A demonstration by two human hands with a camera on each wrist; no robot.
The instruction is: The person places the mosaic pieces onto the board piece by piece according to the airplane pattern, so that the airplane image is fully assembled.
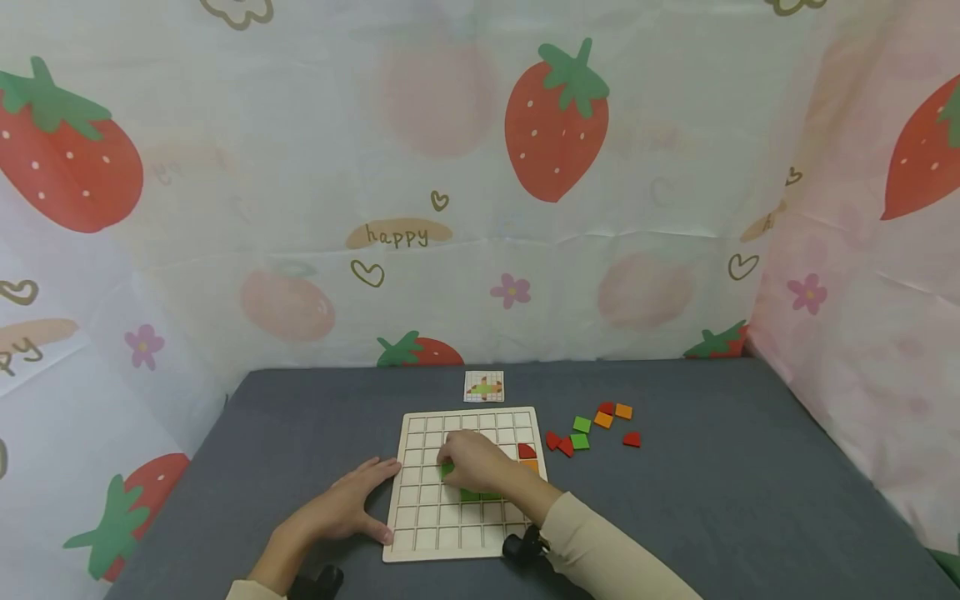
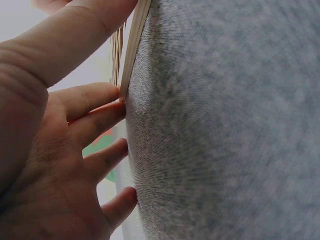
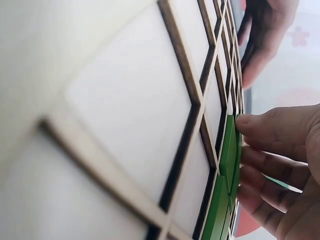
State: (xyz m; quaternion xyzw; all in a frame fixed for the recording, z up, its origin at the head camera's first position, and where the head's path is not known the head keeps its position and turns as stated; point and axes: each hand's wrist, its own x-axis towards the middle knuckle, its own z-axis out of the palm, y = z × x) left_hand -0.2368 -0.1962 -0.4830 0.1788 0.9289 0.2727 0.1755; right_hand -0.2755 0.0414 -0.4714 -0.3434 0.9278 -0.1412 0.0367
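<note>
A wooden grid board [image 1: 426, 533] lies on the table with several green tiles [image 1: 470, 496], a red rounded piece [image 1: 527, 451] and an orange tile [image 1: 529, 465] in its cells. Over the board's middle, my right hand [image 1: 480, 463] has curled fingers and pinches a green tile [image 1: 447, 469] at a cell. The right wrist view shows the thumb and fingertips against green pieces [image 3: 228, 150]; their exact contact is partly hidden. My left hand [image 1: 341, 502] is spread at the board's left side, thumb and fingertips touching its edge [image 2: 131, 55].
Right of the board lie loose red pieces [image 1: 566, 447], green squares [image 1: 580, 442] and orange squares [image 1: 623, 411]. Behind the board is a small pattern card [image 1: 483, 387]. A strawberry-print cloth [image 1: 450, 167] hangs behind and beside the dark table [image 1: 712, 483].
</note>
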